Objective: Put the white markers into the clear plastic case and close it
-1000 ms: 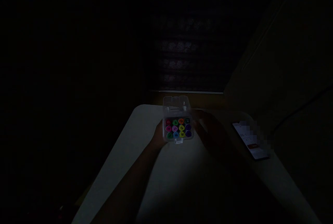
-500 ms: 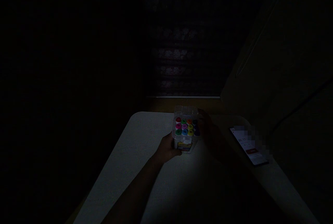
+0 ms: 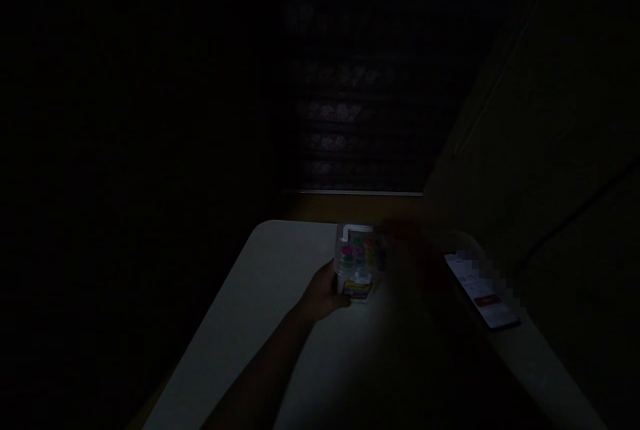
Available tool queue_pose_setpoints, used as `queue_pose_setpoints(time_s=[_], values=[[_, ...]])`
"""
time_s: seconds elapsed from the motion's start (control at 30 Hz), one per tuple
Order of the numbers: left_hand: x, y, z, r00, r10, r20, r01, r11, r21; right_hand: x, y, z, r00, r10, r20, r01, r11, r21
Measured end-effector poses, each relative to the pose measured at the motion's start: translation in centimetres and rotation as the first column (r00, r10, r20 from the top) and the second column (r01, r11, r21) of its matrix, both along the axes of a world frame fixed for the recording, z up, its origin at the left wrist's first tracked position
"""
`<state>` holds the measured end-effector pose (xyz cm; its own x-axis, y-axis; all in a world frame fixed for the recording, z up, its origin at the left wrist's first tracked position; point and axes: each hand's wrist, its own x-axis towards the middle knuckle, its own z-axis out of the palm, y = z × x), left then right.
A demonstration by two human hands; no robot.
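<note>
A clear plastic case of markers (image 3: 357, 260) stands upright near the far side of the white table. Coloured caps show dimly through its lid, which lies over the top with a white handle (image 3: 357, 227) on it. A yellow label is on the front of the case. My left hand (image 3: 320, 293) is wrapped round its left side, with the thumb across the front. Dark and smeared by motion, my right hand (image 3: 403, 233) is at the case's upper right; whether it touches the lid I cannot tell.
A phone with a lit screen (image 3: 483, 293) lies at the table's right edge. A dark patterned curtain (image 3: 340, 113) hangs behind the white table (image 3: 250, 297). A wall with a dark cable (image 3: 580, 207) is on the right. The room is very dim.
The lid stood raised behind the caps and now covers them. The case was tilted towards me, then came down upright. My right hand has moved up near the lid's right edge.
</note>
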<state>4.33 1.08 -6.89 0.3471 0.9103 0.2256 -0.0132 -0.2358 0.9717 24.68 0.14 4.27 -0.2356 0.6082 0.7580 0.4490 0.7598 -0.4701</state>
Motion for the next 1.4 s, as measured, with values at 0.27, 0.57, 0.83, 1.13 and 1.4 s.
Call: queue_pose_setpoints(time_s=[0.27,0.57,0.83,1.13,1.4], values=[[0.1,0.0,-0.2,0.997,-0.006,0.082,0.008,1.000,-0.026,-1.0,-4.3,2.8,0.864,-0.196,0.463,0.046,0.948,0.314],[-0.1,0.3,-0.3,0.999,0.039,0.028,-0.037,0.997,-0.069,-1.9,-3.8,2.2,0.795,-0.233,0.560,0.118,0.965,0.233],[0.0,0.1,0.3,0.999,0.030,0.032,-0.029,0.998,-0.055,-0.8,-2.3,1.4,0.858,-0.113,0.501,-0.015,0.970,0.243],[0.0,0.3,-0.4,0.998,0.011,0.069,-0.009,0.999,-0.039,-1.4,-2.0,0.8,0.950,-0.043,0.308,-0.040,0.965,0.260],[0.0,0.2,0.0,0.999,0.029,0.043,-0.027,0.999,-0.037,-1.9,-2.5,0.5,0.964,-0.101,0.247,0.021,0.951,0.307]])
